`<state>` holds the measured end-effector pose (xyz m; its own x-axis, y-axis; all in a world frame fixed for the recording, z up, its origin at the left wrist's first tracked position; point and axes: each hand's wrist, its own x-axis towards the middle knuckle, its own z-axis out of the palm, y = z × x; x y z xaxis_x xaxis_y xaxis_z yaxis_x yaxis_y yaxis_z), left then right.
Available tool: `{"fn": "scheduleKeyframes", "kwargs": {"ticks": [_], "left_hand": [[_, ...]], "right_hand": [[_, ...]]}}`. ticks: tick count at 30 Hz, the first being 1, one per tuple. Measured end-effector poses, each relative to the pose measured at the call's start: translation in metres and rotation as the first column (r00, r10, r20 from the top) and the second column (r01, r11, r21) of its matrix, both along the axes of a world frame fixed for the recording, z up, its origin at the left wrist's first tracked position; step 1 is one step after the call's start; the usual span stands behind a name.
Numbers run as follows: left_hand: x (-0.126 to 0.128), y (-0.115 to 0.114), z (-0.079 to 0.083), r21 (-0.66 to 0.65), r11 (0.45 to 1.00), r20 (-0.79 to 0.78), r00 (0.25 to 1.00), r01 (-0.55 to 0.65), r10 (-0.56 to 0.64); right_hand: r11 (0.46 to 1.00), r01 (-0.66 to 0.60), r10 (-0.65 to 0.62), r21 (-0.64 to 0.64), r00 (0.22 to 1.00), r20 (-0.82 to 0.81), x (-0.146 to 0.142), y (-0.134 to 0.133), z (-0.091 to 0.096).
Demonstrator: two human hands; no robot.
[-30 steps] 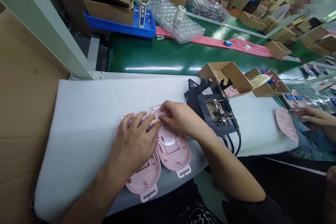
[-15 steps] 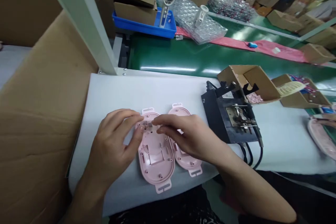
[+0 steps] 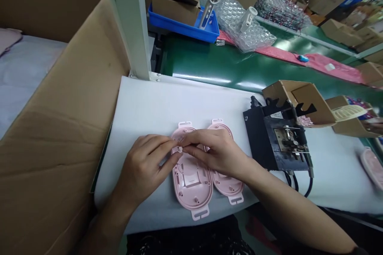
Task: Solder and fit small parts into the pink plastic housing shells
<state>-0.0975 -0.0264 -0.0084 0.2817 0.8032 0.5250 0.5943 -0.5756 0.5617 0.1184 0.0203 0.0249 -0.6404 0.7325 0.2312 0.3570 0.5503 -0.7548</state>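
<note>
Small pale part (image 3: pixel 180 149) located at the fingertips, above the upper end of the left pink shell (image 3: pixel 193 191). Left hand (image 3: pixel 143 165): thumb and forefinger appear pinched on the part, over the shell's upper left edge. Right hand (image 3: pixel 217 149): thumb and forefinger brought close to the part from the shell's right; contact hidden, grasp cannot be told. Second pink shell (image 3: pixel 229 185) lies just beside the first, on its right. Handling, as judged: part very light, stiff, easily dropped; grip by its sides. Shell light, rigid, probably slick; steady by the rim, sparing the thin slotted tab (image 3: pixel 200 212)
</note>
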Motion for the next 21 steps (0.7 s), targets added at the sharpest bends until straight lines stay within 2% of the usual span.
{"fn": "scheduleKeyframes", "kwargs": {"ticks": [4, 7, 9, 13, 15, 18, 21], "left_hand": [[0.0, 0.0, -0.001, 0.057, 0.998, 0.044, 0.999, -0.017, 0.015], [-0.001, -0.001, -0.003, 0.029, 0.999, 0.085, 0.996, -0.013, 0.01], [-0.001, -0.001, -0.004, -0.008, 1.0, 0.132, 0.991, -0.001, 0.002], [-0.002, -0.003, -0.004, -0.071, 0.996, 0.205, 0.978, 0.051, -0.035], [-0.002, -0.003, -0.004, -0.059, 0.996, 0.211, 0.976, 0.064, -0.051], [-0.001, -0.003, -0.004, -0.015, 0.998, 0.211, 0.976, 0.054, -0.05], [0.0, -0.002, -0.005, 0.024, 0.998, 0.195, 0.979, 0.054, -0.058]], "right_hand": [[0.998, -0.053, 0.054, -0.037, 0.998, 0.012, -0.003, 0.0, 0.007], [0.991, -0.125, 0.125, -0.039, 0.992, -0.01, -0.005, -0.001, 0.009], [0.994, -0.087, 0.081, -0.071, 0.994, -0.078, -0.007, -0.002, 0.007], [0.948, 0.04, -0.111, -0.315, 0.971, -0.212, -0.009, -0.005, 0.004], [0.945, 0.037, -0.115, -0.324, 0.968, -0.224, -0.009, -0.007, 0.004], [0.961, 0.001, -0.054, -0.278, 0.982, -0.182, -0.007, -0.009, 0.006], [0.952, 0.025, -0.066, -0.306, 0.99, -0.125, -0.006, -0.011, 0.009]]}}
